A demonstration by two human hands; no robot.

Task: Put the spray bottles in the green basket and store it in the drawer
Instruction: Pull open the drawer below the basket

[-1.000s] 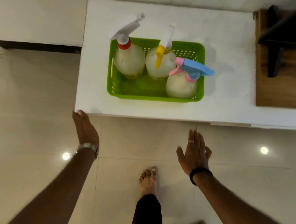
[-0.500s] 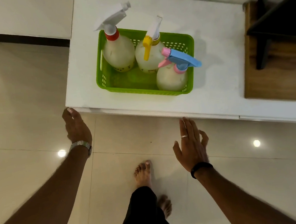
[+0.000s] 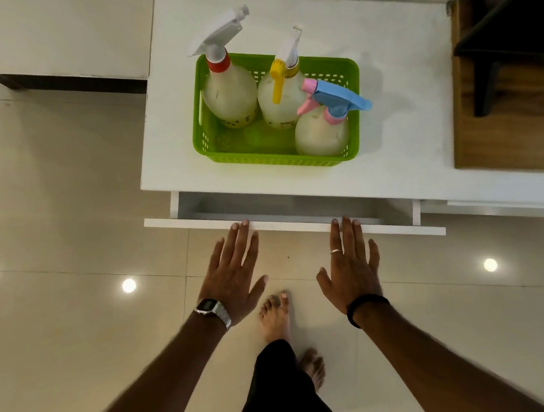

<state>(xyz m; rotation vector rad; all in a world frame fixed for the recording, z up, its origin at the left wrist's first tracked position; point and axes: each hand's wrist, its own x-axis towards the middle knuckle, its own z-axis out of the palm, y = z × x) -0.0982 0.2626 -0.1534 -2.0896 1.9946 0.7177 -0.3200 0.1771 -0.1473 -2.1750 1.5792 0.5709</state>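
A green basket [image 3: 215, 151] stands on the white cabinet top [image 3: 402, 93] and holds three spray bottles: one with a red collar and white trigger [image 3: 229, 90], one with a yellow trigger [image 3: 282, 102], one with a pink and blue trigger [image 3: 323, 131]. Below the top, the white drawer [image 3: 295, 225] is pulled out a little, showing a grey inside. My left hand [image 3: 234, 272] and my right hand [image 3: 349, 264] are flat with spread fingers, fingertips touching the drawer's front edge, holding nothing.
A wooden surface [image 3: 515, 129] with a dark frame [image 3: 494, 45] adjoins the cabinet on the right. Glossy beige floor tiles lie to the left and below. My bare feet [image 3: 278, 318] stand just in front of the drawer.
The drawer has come out from under the cabinet top. Both hands moved inward and up to its front edge, the left one from the cabinet's left corner.
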